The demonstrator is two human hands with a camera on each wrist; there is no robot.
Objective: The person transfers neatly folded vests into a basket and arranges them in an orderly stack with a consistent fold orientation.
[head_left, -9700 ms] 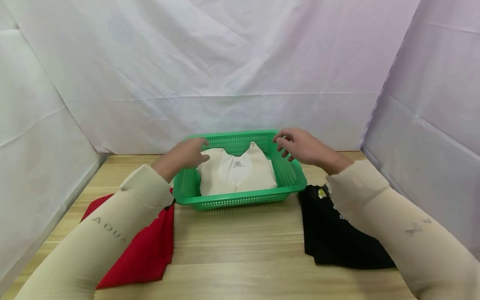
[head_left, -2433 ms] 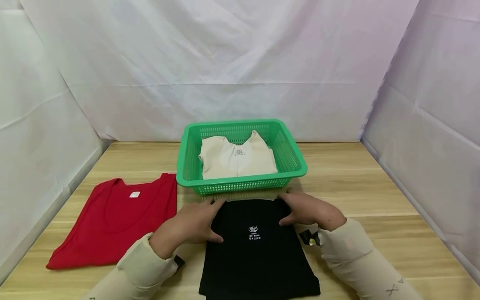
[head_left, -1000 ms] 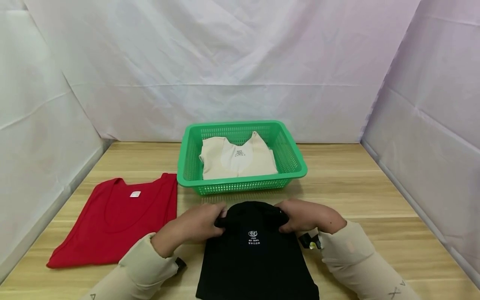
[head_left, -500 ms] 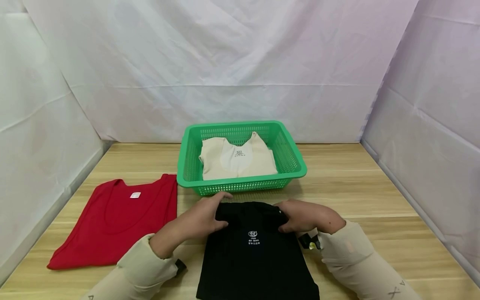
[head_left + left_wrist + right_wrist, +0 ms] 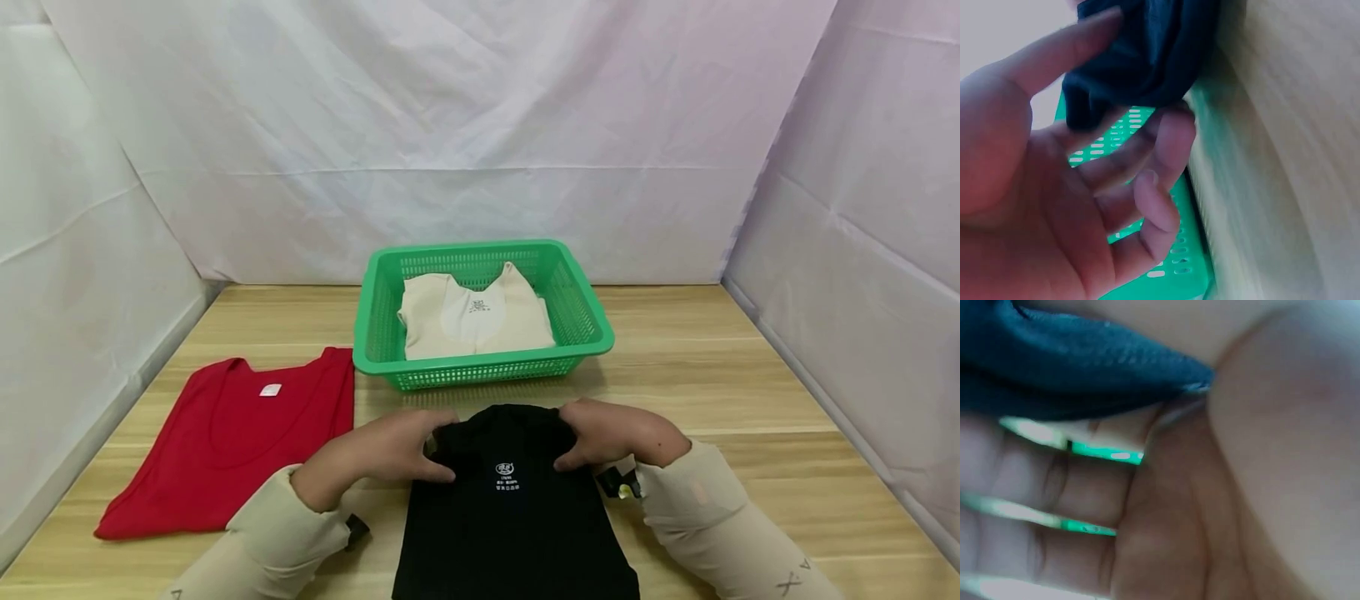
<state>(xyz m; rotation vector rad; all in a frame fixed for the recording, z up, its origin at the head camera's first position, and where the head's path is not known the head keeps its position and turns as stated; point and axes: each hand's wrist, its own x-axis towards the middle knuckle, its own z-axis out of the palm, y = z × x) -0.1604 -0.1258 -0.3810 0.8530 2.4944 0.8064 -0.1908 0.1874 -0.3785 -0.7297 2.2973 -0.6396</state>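
A black shirt (image 5: 513, 529) with a small white print lies folded on the table in front of the green basket, its far edge raised and bunched. At its far left corner, my left hand (image 5: 393, 450) has the thumb over the cloth; the left wrist view shows the fingers (image 5: 1172, 140) curled beneath the dark fabric (image 5: 1147, 56). My right hand (image 5: 618, 433) grips the far right corner. Close up in the right wrist view, a fold of the shirt (image 5: 1085, 375) sits between thumb and palm, the other fingers stretched below it.
Behind the shirt stands a green plastic basket (image 5: 483, 367) holding a folded cream garment (image 5: 480, 321). A red sleeveless top (image 5: 247, 442) with a white label lies flat at the left. White cloth hangs (image 5: 472, 125) round the back and sides of the wooden table (image 5: 712, 350).
Half a second ago my left hand was spread at the shirt's corner; its fingers now curl under the cloth. The far edge is more bunched. My right hand keeps its grip; basket and red top are unmoved.
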